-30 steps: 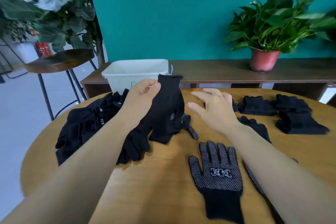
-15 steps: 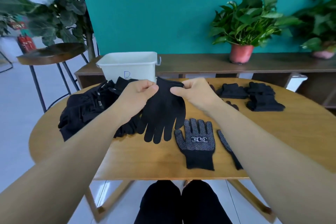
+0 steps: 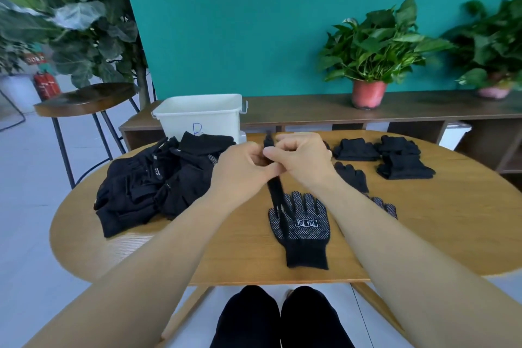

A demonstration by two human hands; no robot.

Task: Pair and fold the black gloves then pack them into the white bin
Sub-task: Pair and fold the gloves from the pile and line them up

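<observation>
1. A black glove [image 3: 275, 192] is gripped at its cuff end by the left hand [image 3: 243, 167] and the right hand [image 3: 302, 161], which are brought together above the round wooden table [image 3: 141, 248].
2. It is seen edge-on, hanging over a dotted glove [image 3: 300, 227] laid flat.
3. The white bin [image 3: 197, 118] is seen beyond a pile of loose gloves [image 3: 149, 186].
4. Folded gloves [image 3: 395, 158] are stacked far right.

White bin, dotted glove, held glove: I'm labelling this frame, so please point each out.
white bin [image 3: 197, 118], head view, on its front wall.
dotted glove [image 3: 305, 238], head view, on its palm.
held glove [image 3: 276, 192], head view, on its hanging lower part.
</observation>
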